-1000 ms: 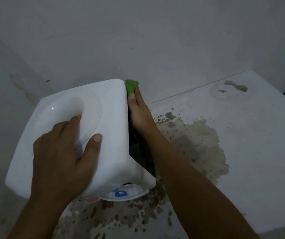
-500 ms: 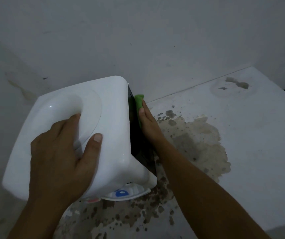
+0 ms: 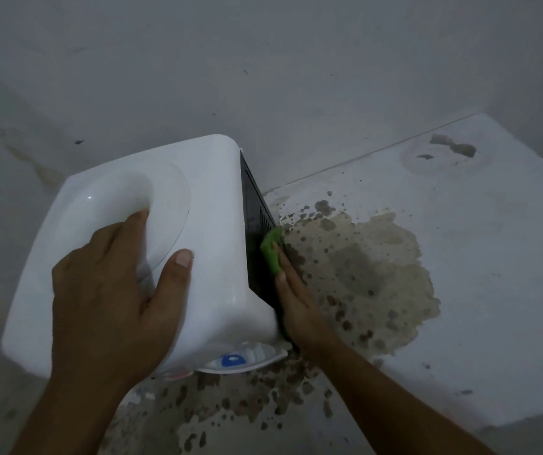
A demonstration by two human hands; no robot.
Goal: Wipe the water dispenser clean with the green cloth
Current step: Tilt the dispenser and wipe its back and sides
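right hand [image 3: 299, 300] and green cloth [image 3: 271, 251] slid down dispenser's dark side, toward camera

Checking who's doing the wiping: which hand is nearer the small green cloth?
Right. The right hand presses the small green cloth against the dispenser's dark side; the left hand rests on top.
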